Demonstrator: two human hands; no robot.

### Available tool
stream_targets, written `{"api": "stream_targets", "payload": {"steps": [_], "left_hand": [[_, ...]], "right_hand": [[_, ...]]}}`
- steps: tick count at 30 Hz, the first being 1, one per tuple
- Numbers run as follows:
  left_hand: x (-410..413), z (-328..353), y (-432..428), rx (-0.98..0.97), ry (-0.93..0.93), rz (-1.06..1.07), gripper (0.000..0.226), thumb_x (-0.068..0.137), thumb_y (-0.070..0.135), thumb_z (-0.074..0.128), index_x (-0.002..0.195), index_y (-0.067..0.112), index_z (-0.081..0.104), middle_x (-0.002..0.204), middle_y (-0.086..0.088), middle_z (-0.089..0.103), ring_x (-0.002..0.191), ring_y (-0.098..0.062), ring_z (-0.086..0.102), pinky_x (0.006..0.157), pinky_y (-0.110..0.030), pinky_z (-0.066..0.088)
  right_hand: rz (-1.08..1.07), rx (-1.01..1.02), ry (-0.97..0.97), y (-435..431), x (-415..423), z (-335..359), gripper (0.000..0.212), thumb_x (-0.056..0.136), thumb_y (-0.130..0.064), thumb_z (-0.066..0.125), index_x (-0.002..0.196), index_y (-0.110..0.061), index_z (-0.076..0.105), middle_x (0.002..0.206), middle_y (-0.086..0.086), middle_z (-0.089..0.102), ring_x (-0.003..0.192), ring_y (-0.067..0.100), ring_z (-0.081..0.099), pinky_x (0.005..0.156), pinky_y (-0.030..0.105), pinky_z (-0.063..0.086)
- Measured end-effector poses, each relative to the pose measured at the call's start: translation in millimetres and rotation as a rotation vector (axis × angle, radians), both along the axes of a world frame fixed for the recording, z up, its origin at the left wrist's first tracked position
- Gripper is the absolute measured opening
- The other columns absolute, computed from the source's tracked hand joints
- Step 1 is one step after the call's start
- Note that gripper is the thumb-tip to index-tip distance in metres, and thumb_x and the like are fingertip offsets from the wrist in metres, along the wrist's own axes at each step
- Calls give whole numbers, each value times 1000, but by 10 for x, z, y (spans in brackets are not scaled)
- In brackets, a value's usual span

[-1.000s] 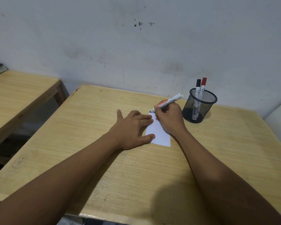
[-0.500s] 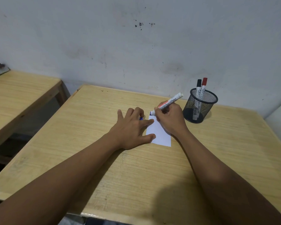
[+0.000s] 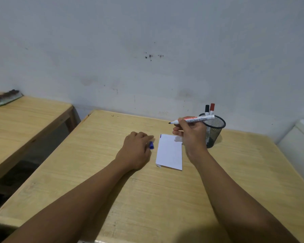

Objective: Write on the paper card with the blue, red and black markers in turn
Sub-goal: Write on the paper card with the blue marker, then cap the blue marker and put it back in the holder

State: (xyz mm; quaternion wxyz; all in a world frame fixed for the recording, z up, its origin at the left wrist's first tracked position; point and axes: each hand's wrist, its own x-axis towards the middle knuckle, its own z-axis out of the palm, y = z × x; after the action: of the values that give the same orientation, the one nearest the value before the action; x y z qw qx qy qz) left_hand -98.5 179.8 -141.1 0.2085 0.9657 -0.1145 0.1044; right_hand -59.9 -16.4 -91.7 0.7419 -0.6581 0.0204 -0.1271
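Left hand (image 3: 136, 151) curled low; right hand (image 3: 191, 133) raised, gripping.

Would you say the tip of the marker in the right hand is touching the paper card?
Apart. The head view shows the marker lifted in the right hand, its tip over bare table beyond the paper card, with wood visible between them.

1. Single head-worn view, looking forward and down across the worktop (image 3: 98, 172) toward the wall (image 3: 147, 41).
2. Close range: both forearms enter from the bottom edge.
3. Wide angle; no second view to overlap.
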Motion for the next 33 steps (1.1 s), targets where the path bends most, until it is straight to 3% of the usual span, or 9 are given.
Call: {"api": "stream_targets", "payload": {"steps": [4,10,13,15,17,20,23,28,33], "left_hand": [[7,9,-28,-6,-20,34,28,92,23,50,113,23,68,120,1,65,106,-22,50,93,-33,42],[-40,116,-50,52,-16,12,30,95,29,50,121,28,65,122,4,66,105,-24,55,85,-33,46],[-97,231,-56,104,23,62,25,95,32,50,113,32,69,121,9,65,107,-20,56,82,-34,46],[-158,289,-61,19,-9,136,21,93,32,54,105,33,70,115,14,65,105,-17,58,86,-35,45],[-208,378,-76,-190,-19,161,14,92,30,59,98,35,70,102,20,65,97,-12,61,87,-34,47],[-248,624,-170,-466,-33,73,13,91,23,67,96,33,72,94,19,69,83,-4,63,72,-24,47],[-322,903,-329,-598,-92,28,14,91,21,68,102,24,76,94,15,71,84,-5,64,67,-16,44],[-446,1195,-508,-637,-131,-58,16,92,23,67,106,24,76,95,16,72,90,-6,65,66,-8,42],[-534,1393,-683,-549,-146,-136,18,91,21,69,107,18,75,101,4,76,89,-7,67,67,-6,42]], "right_hand": [[31,-30,-28,-23,-134,129,20,94,-13,70,91,6,72,77,13,77,62,17,68,61,33,60],[90,-99,-41,-150,-344,209,14,95,-10,68,83,-4,72,77,15,77,65,21,68,63,34,61],[105,-87,-41,-209,-447,252,12,96,-6,67,85,-3,69,75,10,77,63,20,68,61,31,62],[120,-89,-45,-249,-500,278,9,96,-6,67,88,-2,68,81,15,78,65,21,68,63,33,63],[127,-112,-56,-286,-540,319,8,96,-8,68,92,-1,69,89,21,78,68,21,70,65,34,62],[117,-144,-65,-299,-595,444,7,94,-10,71,92,-3,73,90,19,77,72,20,71,67,33,63],[124,-132,-97,-287,-671,597,6,93,-9,72,88,-6,73,86,15,75,73,21,70,67,32,63],[94,-102,-143,-338,-808,827,6,94,-9,71,91,-3,71,86,16,76,69,20,70,66,30,63],[154,-133,-161,-434,-926,956,14,93,-9,71,99,4,71,84,12,74,70,18,67,64,30,60]]}}
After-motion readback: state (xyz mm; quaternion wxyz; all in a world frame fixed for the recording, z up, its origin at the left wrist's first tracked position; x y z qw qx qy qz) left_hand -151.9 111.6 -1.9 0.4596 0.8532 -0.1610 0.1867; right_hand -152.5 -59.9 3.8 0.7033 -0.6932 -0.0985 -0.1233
